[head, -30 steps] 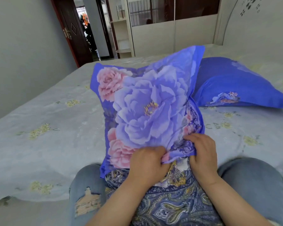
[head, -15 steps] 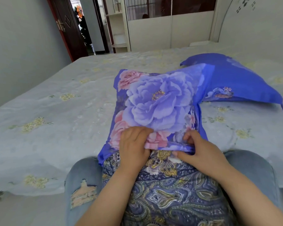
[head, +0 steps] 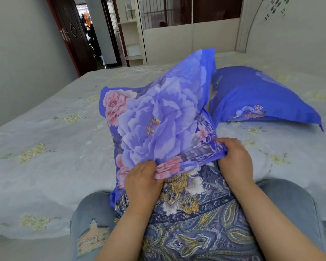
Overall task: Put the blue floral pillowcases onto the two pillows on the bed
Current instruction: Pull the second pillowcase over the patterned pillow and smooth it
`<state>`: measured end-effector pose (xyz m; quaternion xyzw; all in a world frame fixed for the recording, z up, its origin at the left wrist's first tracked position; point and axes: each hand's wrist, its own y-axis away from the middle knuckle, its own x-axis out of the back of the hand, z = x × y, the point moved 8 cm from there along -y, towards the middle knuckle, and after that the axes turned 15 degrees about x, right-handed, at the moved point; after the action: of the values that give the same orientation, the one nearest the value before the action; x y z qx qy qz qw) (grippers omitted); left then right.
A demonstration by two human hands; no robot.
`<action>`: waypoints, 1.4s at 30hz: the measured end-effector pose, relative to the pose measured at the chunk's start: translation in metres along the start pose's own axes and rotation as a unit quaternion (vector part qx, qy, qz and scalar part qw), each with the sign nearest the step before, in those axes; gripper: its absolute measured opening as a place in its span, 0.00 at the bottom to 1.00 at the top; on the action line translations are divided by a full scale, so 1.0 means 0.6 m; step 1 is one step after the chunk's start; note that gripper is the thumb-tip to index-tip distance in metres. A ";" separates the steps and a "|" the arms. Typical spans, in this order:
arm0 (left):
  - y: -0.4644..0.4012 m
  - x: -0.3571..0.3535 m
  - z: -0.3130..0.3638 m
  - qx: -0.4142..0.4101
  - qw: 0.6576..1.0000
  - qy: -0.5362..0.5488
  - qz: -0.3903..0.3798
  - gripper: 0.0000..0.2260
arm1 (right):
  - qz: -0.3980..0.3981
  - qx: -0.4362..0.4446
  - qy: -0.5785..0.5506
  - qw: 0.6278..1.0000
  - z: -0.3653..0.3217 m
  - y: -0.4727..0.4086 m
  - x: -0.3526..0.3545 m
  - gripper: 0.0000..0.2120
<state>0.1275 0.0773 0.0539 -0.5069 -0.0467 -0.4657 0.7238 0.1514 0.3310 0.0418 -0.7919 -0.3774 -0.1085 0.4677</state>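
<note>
A blue floral pillowcase with large purple and pink blooms covers the far part of a paisley-patterned pillow that lies across my knees. The pillow's near end sticks out bare from the open hem. My left hand grips the hem at its left side. My right hand grips the hem at its right side. A second pillow in a blue floral case lies on the bed behind, to the right.
The bed has a pale sheet with small yellow flowers and fills most of the view. A headboard stands at the far right. A wardrobe and an open dark door are beyond the bed.
The cased end of the pillow has risen from lying low on the bed to standing tilted up. Both hands have spread further apart along the hem.
</note>
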 end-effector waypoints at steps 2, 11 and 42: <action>-0.007 -0.003 -0.019 0.072 0.996 0.035 -0.050 0.08 | -0.005 -0.029 -0.135 0.990 -0.013 -0.014 -0.014 0.18; -0.241 0.047 -0.007 0.094 0.983 0.135 -0.086 0.23 | -0.048 0.061 -0.169 0.983 -0.133 -0.093 -0.070 0.23; -0.217 -0.059 0.147 -0.012 0.932 -0.181 -0.314 0.06 | -0.002 0.090 -0.209 0.974 -0.111 -0.112 -0.082 0.19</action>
<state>0.0496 0.1613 0.1673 -0.5506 -0.3279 -0.5704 0.5138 0.0824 0.2706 0.0959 -0.7512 -0.4761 0.0928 0.4477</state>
